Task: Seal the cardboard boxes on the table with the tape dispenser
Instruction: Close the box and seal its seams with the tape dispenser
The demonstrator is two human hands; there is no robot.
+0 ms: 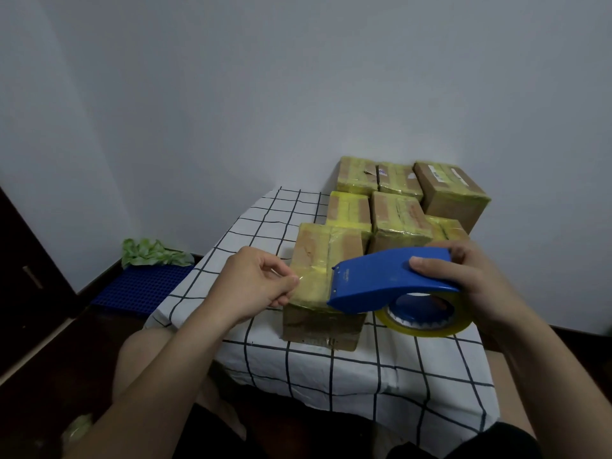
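Note:
My right hand grips a blue tape dispenser with a roll of yellowish clear tape under it. The dispenser hovers over the near right part of the closest cardboard box, which is wrapped in yellowish tape. My left hand pinches the free end of the tape, stretched from the dispenser's mouth leftwards across the box top. Several more taped cardboard boxes stand packed together behind it on the table.
The table wears a white cloth with a black grid and stands against a white wall. On the floor to the left lie a blue plastic grid mat and crumpled green material. A dark door is at far left. My knees are below the table edge.

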